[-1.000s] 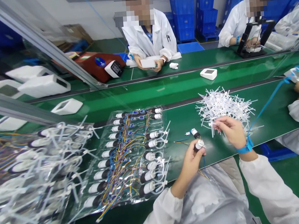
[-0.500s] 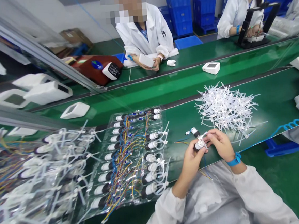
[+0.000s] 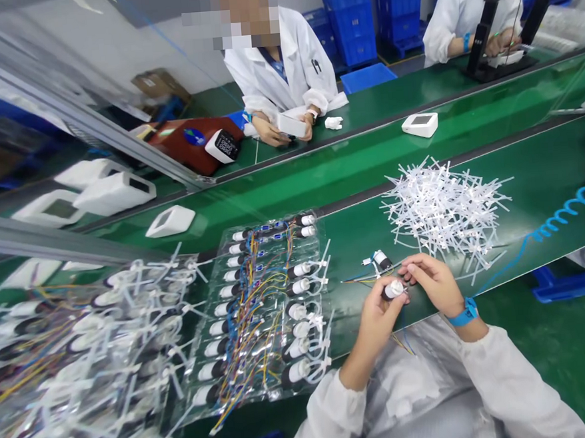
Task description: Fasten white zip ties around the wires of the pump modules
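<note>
Toward four o'clock, the left hand [image 3: 379,310] pinches a cylinder [image 3: 394,289], the right hand [image 3: 434,280] just beside (its grip I can't tell).

This looks like a factory. A long green strip [image 3: 280,188] runs through the room, with a green table [image 3: 347,242] along its near side. White gadgets with little screens [image 3: 420,125] sit on the strip, all made the same. On the table there are rows of small black-and-white parts [image 3: 299,370] with colored wires, and a big heap of thin white strips [image 3: 445,215]. A worker in a white coat [image 3: 306,54] is across from us, and another worker [image 3: 446,18] is farther right. Behind them, big blue boxes [image 3: 349,28] stand in tall stacks.
</note>
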{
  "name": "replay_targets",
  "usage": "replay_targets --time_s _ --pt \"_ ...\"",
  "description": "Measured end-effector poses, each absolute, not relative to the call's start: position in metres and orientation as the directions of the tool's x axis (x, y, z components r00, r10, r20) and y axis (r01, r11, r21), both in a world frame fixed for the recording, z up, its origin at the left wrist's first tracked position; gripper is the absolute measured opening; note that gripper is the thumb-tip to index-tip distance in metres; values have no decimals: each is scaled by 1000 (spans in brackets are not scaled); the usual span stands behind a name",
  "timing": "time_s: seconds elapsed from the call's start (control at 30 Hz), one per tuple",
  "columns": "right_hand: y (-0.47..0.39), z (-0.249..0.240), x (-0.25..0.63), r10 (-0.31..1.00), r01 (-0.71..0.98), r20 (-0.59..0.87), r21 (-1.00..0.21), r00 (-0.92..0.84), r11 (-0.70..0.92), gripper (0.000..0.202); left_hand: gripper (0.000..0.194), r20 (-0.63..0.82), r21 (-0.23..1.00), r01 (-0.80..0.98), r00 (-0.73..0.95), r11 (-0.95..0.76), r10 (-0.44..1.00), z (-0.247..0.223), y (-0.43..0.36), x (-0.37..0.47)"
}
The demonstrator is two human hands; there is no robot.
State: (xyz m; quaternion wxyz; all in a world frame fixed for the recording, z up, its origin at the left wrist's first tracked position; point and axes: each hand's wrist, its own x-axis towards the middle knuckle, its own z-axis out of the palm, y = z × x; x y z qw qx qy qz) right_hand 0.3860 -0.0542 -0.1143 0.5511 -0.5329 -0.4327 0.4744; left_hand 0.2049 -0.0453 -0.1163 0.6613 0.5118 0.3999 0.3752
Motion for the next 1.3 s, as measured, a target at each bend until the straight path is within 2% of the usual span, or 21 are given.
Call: replay_targets --time_s 0.13,0.33,0.43,0.7,1.0,1.3 --pt "-54 -117 388 980 -42 -22 -999 197 -14 28 25 -73 997 7 475 79 877 -112 -55 197" --pt "-53 -112 383 994 16 -52 -998 95 -54 28 24 -37 999 50 463 16 885 -110 -70 177" --pt "-46 -108 371 998 91 -51 -994 40 -54 34 22 -33 997 75 424 1 905 -109 -71 166" --pt "-27 -111 338 998 356 -40 -934 -39 -24 29 30 -70 997 41 407 58 911 -111 -66 163" --pt "-27 -102 339 986 240 -91 -969 -142 -55 26 38 -79 996 1 433 86 898 -117 -64 159" --pt "-64 -83 360 981 46 -106 -994 -165 -100 32 29 105 993 -101 539 -59 836 -117 -65 148"
